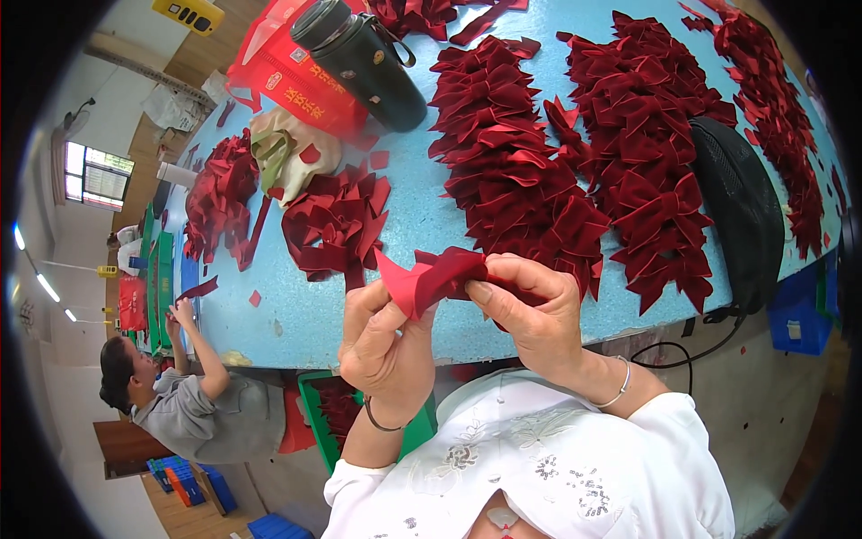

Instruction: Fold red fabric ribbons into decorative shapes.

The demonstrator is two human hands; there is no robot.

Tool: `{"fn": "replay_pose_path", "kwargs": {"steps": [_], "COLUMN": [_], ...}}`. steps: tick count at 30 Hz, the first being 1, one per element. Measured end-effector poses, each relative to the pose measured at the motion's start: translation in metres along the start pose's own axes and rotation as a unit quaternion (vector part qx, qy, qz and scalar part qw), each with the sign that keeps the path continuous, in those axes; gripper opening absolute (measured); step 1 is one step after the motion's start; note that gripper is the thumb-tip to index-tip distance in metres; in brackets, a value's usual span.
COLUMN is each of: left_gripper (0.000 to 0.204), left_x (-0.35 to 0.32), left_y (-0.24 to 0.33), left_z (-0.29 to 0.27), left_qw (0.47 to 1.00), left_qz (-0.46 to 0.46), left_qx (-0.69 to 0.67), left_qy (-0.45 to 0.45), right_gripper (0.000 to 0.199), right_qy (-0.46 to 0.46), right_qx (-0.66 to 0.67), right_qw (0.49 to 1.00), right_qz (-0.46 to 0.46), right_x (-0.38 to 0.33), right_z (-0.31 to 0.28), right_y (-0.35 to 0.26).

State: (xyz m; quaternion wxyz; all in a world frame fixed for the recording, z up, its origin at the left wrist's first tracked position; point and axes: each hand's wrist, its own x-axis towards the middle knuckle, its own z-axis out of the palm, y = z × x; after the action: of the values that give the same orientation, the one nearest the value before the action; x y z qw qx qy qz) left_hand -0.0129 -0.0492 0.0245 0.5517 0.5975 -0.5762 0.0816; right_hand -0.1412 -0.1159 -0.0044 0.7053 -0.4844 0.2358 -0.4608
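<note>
Between my two hands, over the near edge of the blue table, is a dark red velvet bow [444,275] with a lighter red underside. My left hand [388,340] pinches its left tail and loop. The thumb and fingers of my right hand [532,304] are closed on its middle and right part, hiding much of that side. Just beyond my hands lies a long row of finished red bows [507,153], overlapping one another. A loose heap of red ribbon pieces [334,225] sits beyond my left hand.
More bow rows [639,144] cover the right side of the blue table [296,334], beside a black bag [738,211]. A dark flask [364,67] and red carrier bag [292,76] stand far left. A green crate [316,404] is below the edge; a co-worker [193,395] is left.
</note>
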Motion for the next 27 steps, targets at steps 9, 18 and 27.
{"fn": "replay_pose_path", "kwargs": {"steps": [9,18,27], "left_gripper": [0.028,0.023,0.020], "left_x": [-0.002,0.001,0.002], "left_y": [0.006,0.012,0.009], "left_z": [-0.002,-0.004,-0.006], "left_qw": [0.997,0.976,0.974], "left_qz": [0.004,-0.198,-0.189], "left_qx": [0.076,-0.067,-0.112], "left_qy": [-0.030,-0.054,-0.051], "right_gripper": [0.016,0.013,0.013], "right_qy": [-0.007,-0.014,-0.016], "right_qx": [-0.021,-0.107,-0.181], "right_qw": [0.998,0.977,0.956], "right_qz": [-0.064,-0.182,-0.229], "right_x": [0.000,0.003,0.004], "right_z": [0.000,-0.003,-0.003], "right_y": [0.001,0.007,0.002]}}
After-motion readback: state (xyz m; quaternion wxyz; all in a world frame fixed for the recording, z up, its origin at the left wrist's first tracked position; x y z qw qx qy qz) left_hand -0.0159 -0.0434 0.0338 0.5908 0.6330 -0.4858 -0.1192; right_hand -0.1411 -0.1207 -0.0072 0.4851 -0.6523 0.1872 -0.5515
